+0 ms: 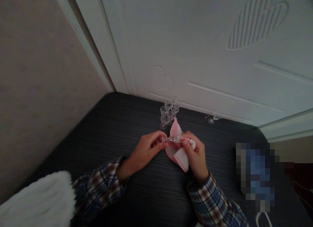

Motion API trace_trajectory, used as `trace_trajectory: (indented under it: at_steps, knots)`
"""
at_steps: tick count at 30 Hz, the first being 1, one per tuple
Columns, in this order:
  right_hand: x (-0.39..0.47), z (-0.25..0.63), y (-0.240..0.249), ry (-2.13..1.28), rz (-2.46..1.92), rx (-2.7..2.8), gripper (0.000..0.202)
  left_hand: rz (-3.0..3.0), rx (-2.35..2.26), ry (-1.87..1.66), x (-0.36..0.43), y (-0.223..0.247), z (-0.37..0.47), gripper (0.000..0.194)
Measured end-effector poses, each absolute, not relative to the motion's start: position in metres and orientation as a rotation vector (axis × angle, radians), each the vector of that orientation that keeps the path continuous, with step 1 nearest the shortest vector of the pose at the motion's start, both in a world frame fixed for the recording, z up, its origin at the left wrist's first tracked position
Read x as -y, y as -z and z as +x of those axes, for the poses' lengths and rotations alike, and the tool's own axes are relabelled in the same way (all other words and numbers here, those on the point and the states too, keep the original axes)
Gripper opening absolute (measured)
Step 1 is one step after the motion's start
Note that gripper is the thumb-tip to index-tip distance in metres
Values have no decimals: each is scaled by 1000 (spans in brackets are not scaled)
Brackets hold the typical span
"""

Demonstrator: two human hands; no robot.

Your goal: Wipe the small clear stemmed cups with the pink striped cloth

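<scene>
We pinch a small glass (169, 139) by its foot in our left hand (146, 149), apparently to steady it, while our right hand (198, 157) grasps a pink-and-white cloth (182, 158) against its bowl, with grouped glasses (170, 113) at twelve o'clock on the table (97, 135) and more glassware (211, 121) toward two.

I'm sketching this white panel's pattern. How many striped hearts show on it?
2. A small heart, low down, above the clustered little glasses; and a large heart, upper right, cut off by the picture's top edge.
</scene>
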State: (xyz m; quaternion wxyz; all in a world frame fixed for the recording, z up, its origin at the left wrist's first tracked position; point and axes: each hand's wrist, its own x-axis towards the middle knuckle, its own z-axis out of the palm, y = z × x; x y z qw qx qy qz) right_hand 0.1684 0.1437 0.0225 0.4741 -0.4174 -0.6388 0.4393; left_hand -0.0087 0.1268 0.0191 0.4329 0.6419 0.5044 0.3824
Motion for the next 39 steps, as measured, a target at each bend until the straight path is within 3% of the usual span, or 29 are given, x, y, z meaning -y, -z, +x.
trace_trajectory:
  at_steps: [9, 17, 25, 35, 39]
  knots:
    - [-141, 168, -19, -1078, -1147, 1549, 4, 1425, -1188, -1042, -127, -15, -10, 20]
    - [-145, 167, -20, -1202, -1194, 1482, 10, 1617, -1205, -1220, -126, -16, -10, 19]
    - [-141, 168, -23, -1201, -1151, 1481, 10, 1602, -1263, -1151, -127, -18, -9, 23]
    - [-139, 168, -24, -1050, -1018, 1562, 25, 1514, -1262, -987, -127, -23, -8, 21]
    - [-140, 167, -22, -1134, -957, 1549, 44, 1543, -1297, -989, -127, -24, -9, 23]
